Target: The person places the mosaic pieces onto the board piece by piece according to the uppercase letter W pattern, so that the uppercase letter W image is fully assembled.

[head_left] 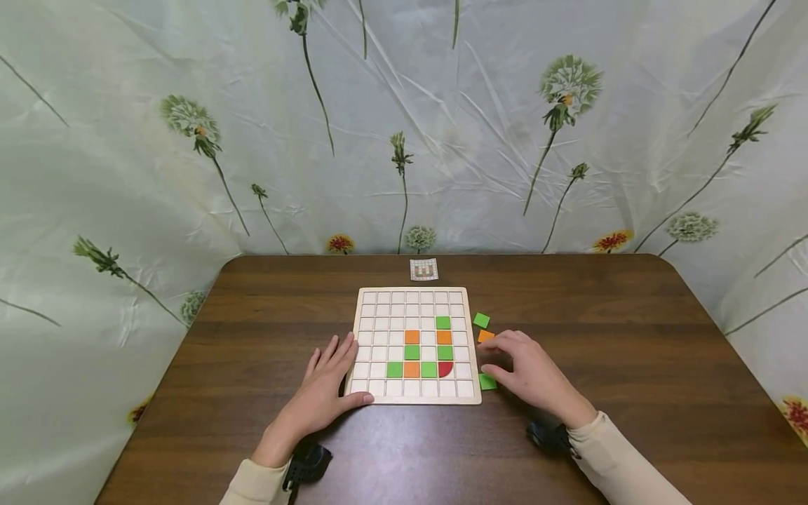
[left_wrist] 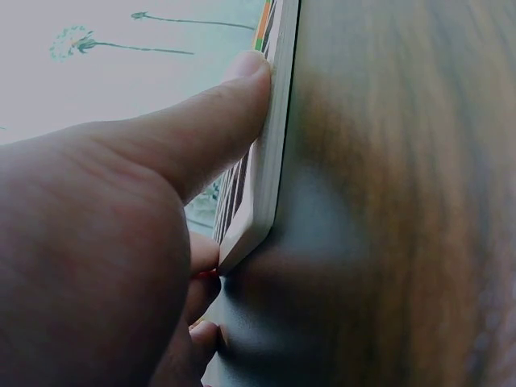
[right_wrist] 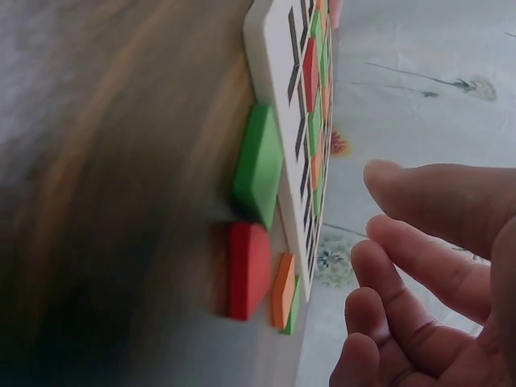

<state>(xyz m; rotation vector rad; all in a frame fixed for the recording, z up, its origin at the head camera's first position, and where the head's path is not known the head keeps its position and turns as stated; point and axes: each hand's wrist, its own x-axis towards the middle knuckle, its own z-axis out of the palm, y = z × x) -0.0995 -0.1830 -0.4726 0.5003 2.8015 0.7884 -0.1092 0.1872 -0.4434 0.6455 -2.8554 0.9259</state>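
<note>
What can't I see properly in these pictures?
Head view: the little card; its pattern is too small.
Head view: the loose red piece, apparently covered by the right hand.
Left wrist view: some of the board, hidden by the left hand.
Right wrist view: part of the board, cut off by the top edge.

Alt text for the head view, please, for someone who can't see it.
A person's left hand touches the edge of a gridded board holding green, orange and red tiles; the right hand hovers near loose tiles to the board's right. Beyond the board on the brown table lies a small patterned card.
</note>
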